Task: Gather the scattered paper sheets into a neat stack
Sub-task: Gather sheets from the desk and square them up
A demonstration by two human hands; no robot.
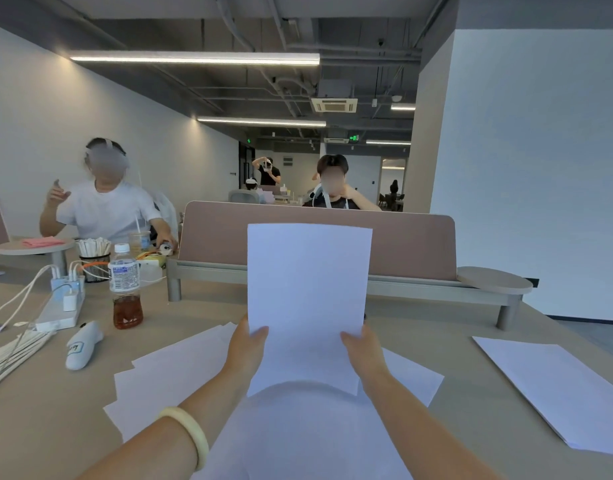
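I hold a white paper sheet [308, 289] upright above the table. My left hand [246, 344] grips its lower left edge and my right hand [362, 348] grips its lower right edge. Its bottom edge curves just above the sheets below. Several loose white sheets [166, 379] lie overlapping and askew on the table under my arms. One more sheet [561, 389] lies apart at the right of the table. I cannot tell whether the held paper is one sheet or more.
At the left stand a bottle of brown drink [126, 289], a white power strip [60, 310] with cables, a white handheld device [83, 344] and a mesh cup of sticks [94, 258]. A pink desk divider [412, 244] runs across the back. People sit beyond it.
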